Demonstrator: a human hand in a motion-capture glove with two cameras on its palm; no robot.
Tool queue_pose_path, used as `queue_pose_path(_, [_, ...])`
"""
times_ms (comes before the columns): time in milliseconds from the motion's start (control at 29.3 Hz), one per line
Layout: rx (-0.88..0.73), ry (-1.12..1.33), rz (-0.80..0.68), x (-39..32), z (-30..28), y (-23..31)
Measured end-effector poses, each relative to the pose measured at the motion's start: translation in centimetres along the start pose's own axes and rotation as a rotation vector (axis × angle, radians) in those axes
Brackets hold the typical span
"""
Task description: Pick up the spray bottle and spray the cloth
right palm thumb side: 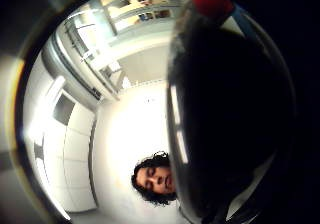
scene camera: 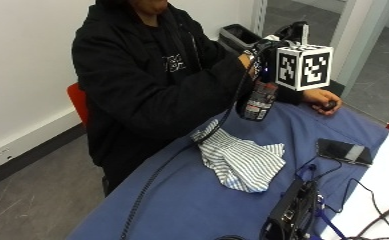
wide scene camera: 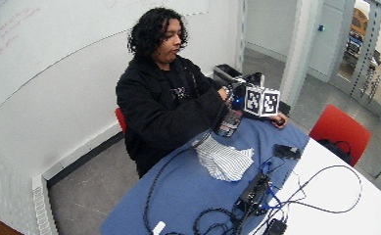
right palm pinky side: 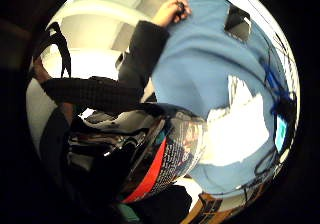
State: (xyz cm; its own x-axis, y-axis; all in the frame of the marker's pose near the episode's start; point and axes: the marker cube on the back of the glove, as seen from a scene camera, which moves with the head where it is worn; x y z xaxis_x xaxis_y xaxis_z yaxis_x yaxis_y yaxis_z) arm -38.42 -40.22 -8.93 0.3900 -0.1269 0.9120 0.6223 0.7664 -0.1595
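I have the bottle [scene camera: 258,100] up off the table [scene camera: 181,210], held upright in front of my chest, with my hand [scene camera: 252,56] wrapped round its top end. The cloth [scene camera: 239,159] lies crumpled on the blue table cover below and a little nearer the camera, well apart from the bottle.

By the look of it the bottle is rigid plastic, dark with a printed label and a red band, and smooth, so I judge it could slip if I grip only the label part. It looks light enough for one hand, though I cannot see how full it is. The neck under the trigger seems the right place to hold it, with a finger free for the trigger. The cloth is thin, striped and limp; spray may push its loose folds about, but it will not slide far.

Much is hidden. The marker gear covers my fingers in both outside views, so I cannot make out the nozzle, the trigger, or which way the spray points. From the thumb side the bottle's dark body fills most of the view; from the little-finger side I see its label close by, and beyond it the cloth on the cover. My bare hand [scene camera: 323,100] rests on the table further off, on something small and dark that I cannot identify.
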Motion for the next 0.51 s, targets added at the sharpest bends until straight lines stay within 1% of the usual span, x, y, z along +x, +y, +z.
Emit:
queue_pose_path(137, [0.144, -0.025, -0.130, 0.8, 1.1, -2.7])
queue_pose_path(342, [0.329, -0.043, -0.279, 3.0, 2.3, -5.7])
queue_pose_path(513, [0.410, -0.082, -0.336, 4.9, 2.8, -7.8])
